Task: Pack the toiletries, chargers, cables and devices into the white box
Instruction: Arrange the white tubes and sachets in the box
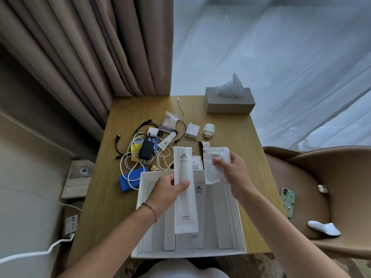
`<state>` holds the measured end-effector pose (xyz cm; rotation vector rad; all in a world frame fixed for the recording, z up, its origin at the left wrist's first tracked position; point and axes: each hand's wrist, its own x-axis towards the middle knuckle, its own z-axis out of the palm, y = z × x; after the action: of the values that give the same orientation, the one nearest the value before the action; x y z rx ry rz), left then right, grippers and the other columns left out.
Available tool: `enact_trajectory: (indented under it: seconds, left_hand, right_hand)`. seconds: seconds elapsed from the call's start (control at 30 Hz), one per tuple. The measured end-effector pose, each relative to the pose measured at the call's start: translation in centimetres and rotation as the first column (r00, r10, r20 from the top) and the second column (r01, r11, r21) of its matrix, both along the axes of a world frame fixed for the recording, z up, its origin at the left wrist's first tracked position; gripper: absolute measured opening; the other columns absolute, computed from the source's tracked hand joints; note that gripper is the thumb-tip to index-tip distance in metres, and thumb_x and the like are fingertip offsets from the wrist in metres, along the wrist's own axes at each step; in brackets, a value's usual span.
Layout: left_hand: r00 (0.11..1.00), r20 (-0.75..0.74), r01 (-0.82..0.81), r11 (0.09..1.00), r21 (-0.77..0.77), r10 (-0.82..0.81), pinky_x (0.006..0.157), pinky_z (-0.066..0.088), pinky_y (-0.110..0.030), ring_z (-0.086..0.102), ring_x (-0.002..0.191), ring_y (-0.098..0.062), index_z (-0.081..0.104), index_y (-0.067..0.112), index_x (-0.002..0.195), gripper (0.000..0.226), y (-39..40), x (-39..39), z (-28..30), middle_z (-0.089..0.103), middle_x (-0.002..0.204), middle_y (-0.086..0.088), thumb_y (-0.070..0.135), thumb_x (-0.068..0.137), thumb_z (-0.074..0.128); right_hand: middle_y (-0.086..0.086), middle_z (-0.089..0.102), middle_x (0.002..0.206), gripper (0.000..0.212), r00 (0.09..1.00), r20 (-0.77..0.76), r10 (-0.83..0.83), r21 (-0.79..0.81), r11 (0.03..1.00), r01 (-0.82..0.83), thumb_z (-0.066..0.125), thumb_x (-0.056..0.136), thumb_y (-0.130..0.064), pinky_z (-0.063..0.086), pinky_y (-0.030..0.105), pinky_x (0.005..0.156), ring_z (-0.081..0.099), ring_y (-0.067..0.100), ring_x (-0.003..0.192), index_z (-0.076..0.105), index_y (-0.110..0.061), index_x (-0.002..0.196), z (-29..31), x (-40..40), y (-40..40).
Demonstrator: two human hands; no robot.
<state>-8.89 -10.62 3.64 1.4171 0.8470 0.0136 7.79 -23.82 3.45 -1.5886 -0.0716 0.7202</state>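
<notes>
White dental kit (185,189) pinched in left hand (168,189); right hand (230,169) grips pouch (215,165).

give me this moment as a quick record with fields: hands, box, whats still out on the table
left hand: left hand holds a long dental kit packet over the box
right hand: right hand holds a flat white pouch
box: white box at the near table edge, one long packet already inside
still out: white cables, black adapter, white charger, small tube
elsewhere: tissue box

Bare forearms; a thin bracelet (151,210) circles the left wrist.
</notes>
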Motion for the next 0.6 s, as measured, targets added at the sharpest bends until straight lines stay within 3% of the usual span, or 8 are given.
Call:
enact_trajectory:
  seconds: [0.07, 0.23, 0.33, 0.6]
  left_hand:
    - [0.996, -0.064, 0.055, 0.998, -0.043, -0.058, 0.071, 0.060, -0.028, 0.075, 0.088, -0.015, 0.069, 0.015, 0.112, 0.020, -0.7, -0.9, -0.5, 0.077, 0.100, 0.001, 0.023, 0.093, 0.068]
    - [0.942, -0.226, 0.230, 0.968, -0.097, -0.247, 0.070, 0.059, -0.028, 0.073, 0.090, -0.014, 0.067, 0.025, 0.105, 0.012, -2.9, -2.2, -2.6, 0.076, 0.100, 0.003, 0.031, 0.094, 0.065]
    - [0.932, -0.274, 0.199, 0.968, -0.154, -0.236, 0.069, 0.061, -0.029, 0.075, 0.086, -0.015, 0.066, 0.020, 0.104, 0.016, -3.8, -1.6, -4.0, 0.076, 0.098, 0.000, 0.031, 0.092, 0.068]
    - [0.898, -0.396, 0.179, 0.981, -0.068, -0.191, 0.065, 0.059, -0.029, 0.071, 0.090, -0.021, 0.062, 0.012, 0.113, 0.027, -5.4, 1.3, -8.1, 0.072, 0.101, -0.005, 0.031, 0.094, 0.066]
  right_hand:
    - [0.003, 0.079, 0.094, 0.018, 0.999, -0.037, 0.004, -0.001, 1.000, -0.004, 0.075, 0.087, -0.008, 0.060, 0.030, 0.064, 0.076, 0.017, 0.081, 0.072, -0.014, 0.104, -0.3, -0.4, -1.4]
    - [0.005, 0.079, 0.097, 0.018, 0.995, -0.093, -0.025, -0.005, 1.000, 0.025, 0.072, 0.089, -0.008, 0.060, 0.032, 0.064, 0.076, 0.019, 0.082, 0.072, -0.013, 0.107, -0.5, -0.6, -3.9]
    - [0.010, 0.078, 0.103, 0.018, 0.992, -0.117, -0.042, -0.001, 0.999, 0.042, 0.071, 0.089, -0.007, 0.060, 0.039, 0.073, 0.074, 0.023, 0.086, 0.072, -0.012, 0.106, -0.5, -0.5, -4.8]
    - [0.010, 0.078, 0.106, 0.025, 0.981, -0.190, -0.025, 0.018, 0.999, 0.029, 0.071, 0.089, -0.008, 0.059, 0.032, 0.065, 0.074, 0.024, 0.091, 0.070, -0.009, 0.114, -0.6, -1.4, -6.4]
